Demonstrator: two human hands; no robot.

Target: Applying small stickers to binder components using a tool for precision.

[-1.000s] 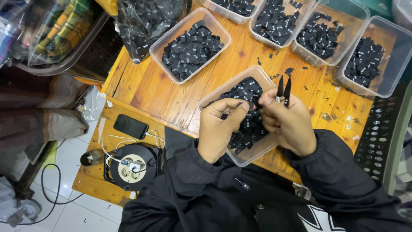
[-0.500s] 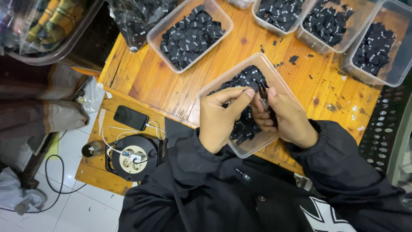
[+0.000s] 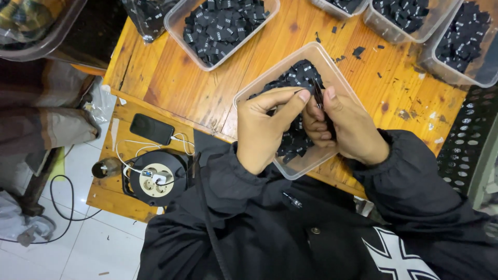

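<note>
Both hands are low over the clear tub (image 3: 332, 70) at the near edge of the wooden worktop (image 3: 207, 88). A sec ago the right hand (image 3: 345, 129) held the small black snips up w/ the tips poking out; now the hands have dropped down & come close, and the black snips (image 3: 317, 96) lie tucked between the fingers, tips barely showing. So it looks like the cutting bit is on again, not the picking-up bit.

Left hand (image 3: 264, 129): fingers bent in, thumb & first finger pinched on a tiny black tag piece at the snips' tip. It's too small to see well. Right hand: curled shut round the snips.

The tub is full of little black tags (image 3: 298, 75), and the hands touch its inside. More tubs w/ the same black bits sit by the far edge, e.g. the far tub (image 3: 179, 26) on the left. Black scraps dot the wood near the right edge.

Lower shelf on the left: a black phone (image 3: 151, 129) w/ a white cable, next to a round cable reel (image 3: 155, 179).
</note>
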